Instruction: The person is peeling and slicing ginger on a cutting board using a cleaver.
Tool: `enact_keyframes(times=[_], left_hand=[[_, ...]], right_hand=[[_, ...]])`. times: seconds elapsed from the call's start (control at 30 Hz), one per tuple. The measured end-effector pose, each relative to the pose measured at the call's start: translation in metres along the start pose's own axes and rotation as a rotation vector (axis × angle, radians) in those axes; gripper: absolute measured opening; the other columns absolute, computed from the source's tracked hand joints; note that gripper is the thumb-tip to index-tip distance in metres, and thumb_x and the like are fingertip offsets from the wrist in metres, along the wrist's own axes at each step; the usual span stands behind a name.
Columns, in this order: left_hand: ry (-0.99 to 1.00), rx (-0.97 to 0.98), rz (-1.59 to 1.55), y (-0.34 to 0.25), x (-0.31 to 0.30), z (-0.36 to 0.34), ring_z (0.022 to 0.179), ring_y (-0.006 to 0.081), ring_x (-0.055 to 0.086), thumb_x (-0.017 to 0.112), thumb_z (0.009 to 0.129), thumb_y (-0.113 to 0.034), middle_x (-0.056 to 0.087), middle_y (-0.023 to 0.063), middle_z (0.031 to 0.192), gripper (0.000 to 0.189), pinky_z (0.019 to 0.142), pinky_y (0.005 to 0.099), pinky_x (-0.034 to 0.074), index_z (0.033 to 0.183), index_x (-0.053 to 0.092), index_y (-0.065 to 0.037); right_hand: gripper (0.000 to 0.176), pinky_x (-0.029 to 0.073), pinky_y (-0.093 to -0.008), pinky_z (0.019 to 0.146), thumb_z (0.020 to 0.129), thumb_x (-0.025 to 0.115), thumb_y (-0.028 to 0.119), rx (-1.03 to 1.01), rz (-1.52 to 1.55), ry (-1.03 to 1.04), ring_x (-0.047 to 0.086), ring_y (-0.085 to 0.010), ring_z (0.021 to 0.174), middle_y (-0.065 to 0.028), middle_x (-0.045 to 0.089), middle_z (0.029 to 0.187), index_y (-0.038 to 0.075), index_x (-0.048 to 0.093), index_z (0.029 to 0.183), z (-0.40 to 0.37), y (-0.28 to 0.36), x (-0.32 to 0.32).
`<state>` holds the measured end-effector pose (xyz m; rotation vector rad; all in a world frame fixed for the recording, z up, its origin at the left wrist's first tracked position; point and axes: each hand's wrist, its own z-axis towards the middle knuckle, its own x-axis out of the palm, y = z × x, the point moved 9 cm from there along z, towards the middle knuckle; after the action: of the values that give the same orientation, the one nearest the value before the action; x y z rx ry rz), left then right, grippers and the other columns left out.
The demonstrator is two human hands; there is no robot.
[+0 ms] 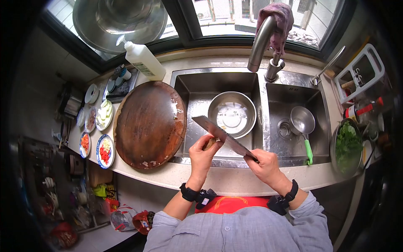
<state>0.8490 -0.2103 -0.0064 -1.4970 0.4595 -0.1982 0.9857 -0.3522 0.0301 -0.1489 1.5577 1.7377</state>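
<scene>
Wrists: 2 black straps [188, 193], 1 on each arm, below grey-blue sleeves [308, 210].
Right hand [264, 165]: fingers closed around the handle of a knife.
Left hand [201, 156]: thumb and fingers pinching a small brown piece [208, 144], held beside the blade; exact contact with the edge cannot be told.
Knife [223, 136]: broad metal blade, tilted, over the near part of the left basin, tip pointing up and left.
Counter [222, 179]: pale, wet-looking; supports a round wooden board [147, 126] left of the sink, pale scraps at its right side.
Plates: 1 blue-rimmed plate [99, 159] with red and pale chopped bits; farther back, pale green slices [104, 115].
Sink: 2 basins; metal bowl [215, 106] in the left basin [194, 96], green-handled scoop [302, 119] in the right.
Right end: leafy greens [347, 140] in a bowl.
Rear: white pump bottle [145, 62]; tap [261, 44] draped with a purplish cloth [283, 27].
</scene>
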Motion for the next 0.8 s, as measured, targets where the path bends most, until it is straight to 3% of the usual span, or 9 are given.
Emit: enact_keyframes(times=[0.1,0.17,0.27,0.3,0.47,0.53,0.8], left_hand=[[0.052,-0.165,-0.085,0.012,0.005,0.0,0.06,0.0029,0.048,0.071,0.07,-0.006,0.057,-0.0009,0.07,0.022,0.049,0.0168,0.038,0.089,0.06,-0.003],[0.187,-0.271,-0.241,0.015,0.017,-0.001,0.047,0.005,0.045,0.066,0.074,-0.003,0.052,-0.0011,0.065,0.027,0.038,0.0179,0.032,0.1,0.056,-0.003],[0.292,-0.349,-0.341,0.022,0.025,-0.003,0.043,0.0064,0.044,0.06,0.078,-0.001,0.052,-0.0002,0.065,0.025,0.037,0.018,0.031,0.102,0.053,-0.002],[0.33,-0.318,-0.325,0.02,0.026,-0.003,0.044,0.0068,0.045,0.057,0.082,-0.007,0.052,0.0011,0.066,0.019,0.037,0.0182,0.031,0.099,0.053,-0.002],[0.245,-0.304,-0.512,0.023,0.021,-0.004,0.048,0.0081,0.051,0.057,0.079,-0.005,0.055,0.0019,0.066,0.012,0.037,0.017,0.033,0.091,0.058,-0.003],[0.294,-0.212,-0.442,0.017,0.02,-0.004,0.047,0.0072,0.048,0.056,0.081,-0.009,0.054,0.0025,0.068,0.011,0.037,0.0176,0.032,0.09,0.059,-0.003],[0.294,-0.237,-0.502,0.018,0.027,-0.002,0.046,0.0044,0.041,0.056,0.083,-0.013,0.053,0.0011,0.07,0.015,0.037,0.0166,0.03,0.093,0.06,-0.004]], right_hand=[[0.013,0.045,-0.0336,0.048,0.071,0.06,0.008,-0.026,-0.004,-0.019,0.058,-0.0271,0.057,-0.011,0.058,0.067,0.006,0.062,0.084,-0.001,0.003,-0.002],[0.015,0.044,-0.0336,0.048,0.07,0.06,0.008,-0.055,-0.02,-0.036,0.057,-0.0268,0.057,-0.0106,0.058,0.066,0.006,0.062,0.085,-0.002,0.007,-0.006],[0.021,0.044,-0.0332,0.046,0.067,0.06,0.005,-0.106,-0.1,-0.014,0.056,-0.0256,0.054,-0.0091,0.056,0.064,0.008,0.061,0.088,-0.003,0.011,-0.008],[0.025,0.043,-0.033,0.045,0.064,0.06,0.004,-0.165,-0.134,-0.027,0.056,-0.0247,0.053,-0.0082,0.054,0.062,0.008,0.06,0.089,-0.003,0.017,-0.009],[0.034,0.043,-0.0324,0.044,0.059,0.061,0.002,-0.273,-0.286,-0.058,0.054,-0.0228,0.05,-0.0063,0.05,0.06,0.008,0.059,0.092,-0.01,0.029,-0.011],[0.035,0.042,-0.0321,0.043,0.058,0.062,0.003,-0.296,-0.26,-0.09,0.053,-0.0223,0.048,-0.0058,0.049,0.058,0.007,0.058,0.093,-0.011,0.03,-0.012],[0.035,0.042,-0.0315,0.043,0.06,0.061,0.003,-0.328,-0.29,-0.089,0.053,-0.0216,0.048,-0.0058,0.048,0.058,0.006,0.058,0.094,-0.012,0.033,-0.016]])
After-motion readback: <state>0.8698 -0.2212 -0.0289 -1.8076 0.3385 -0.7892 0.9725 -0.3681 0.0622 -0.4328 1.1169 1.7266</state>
